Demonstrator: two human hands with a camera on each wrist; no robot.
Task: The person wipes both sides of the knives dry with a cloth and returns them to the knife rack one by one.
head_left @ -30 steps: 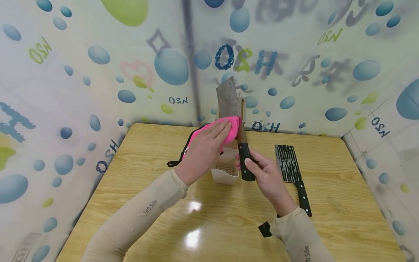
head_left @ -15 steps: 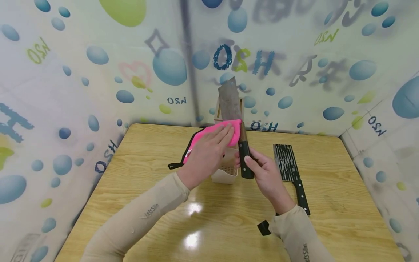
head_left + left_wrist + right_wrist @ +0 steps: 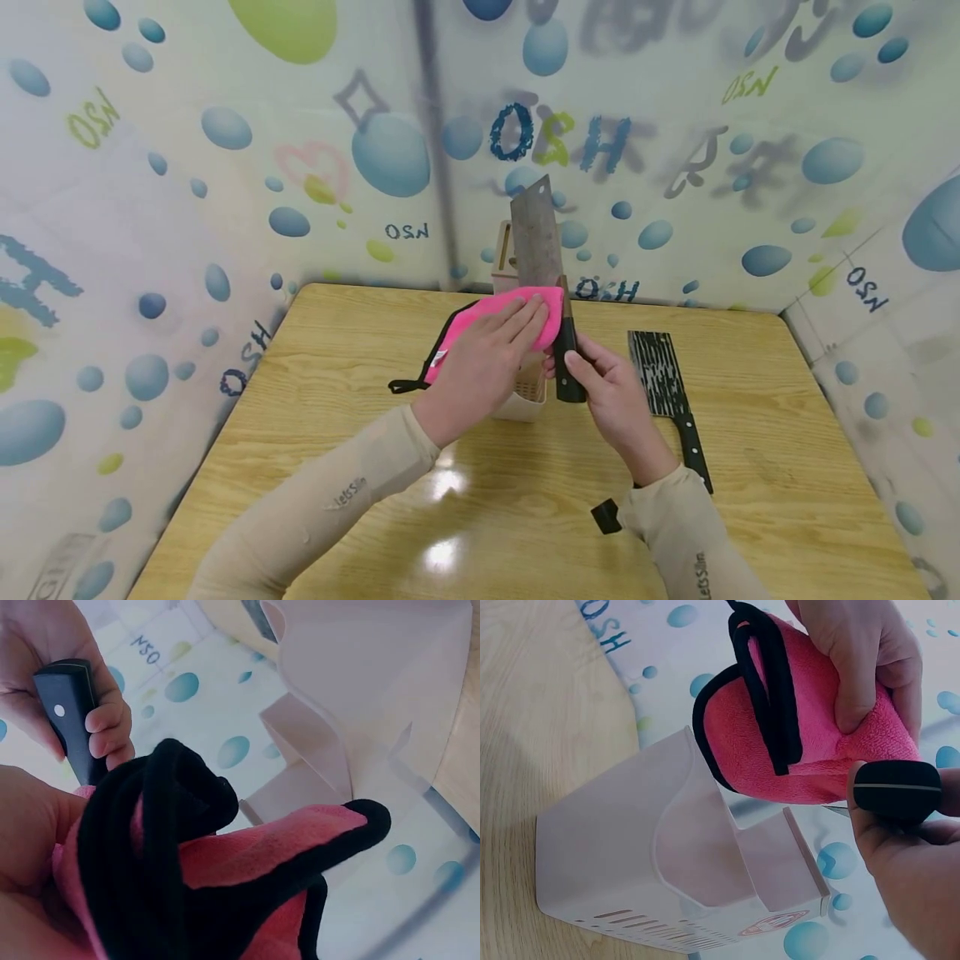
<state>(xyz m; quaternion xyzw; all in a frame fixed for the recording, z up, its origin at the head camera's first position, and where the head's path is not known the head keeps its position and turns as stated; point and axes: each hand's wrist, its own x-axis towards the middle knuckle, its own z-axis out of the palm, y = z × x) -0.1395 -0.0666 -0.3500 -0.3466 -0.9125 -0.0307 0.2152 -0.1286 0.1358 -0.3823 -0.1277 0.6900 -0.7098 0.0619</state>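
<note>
Big knife (image 3: 536, 233): up in the air in the middle, blade to the far side, handle to the near side.
Right hand (image 3: 611, 392): wrapped around the black handle (image 3: 567, 367), holding tight.
Left hand (image 3: 480, 362): pinches a pink cloth (image 3: 467, 319) with a black edge against the blade.
Pale box (image 3: 521, 409): stands on the table (image 3: 510, 533), partly hidden behind the hands.
Striped knife (image 3: 660, 375): lies flat on the right, handle near.
</note>
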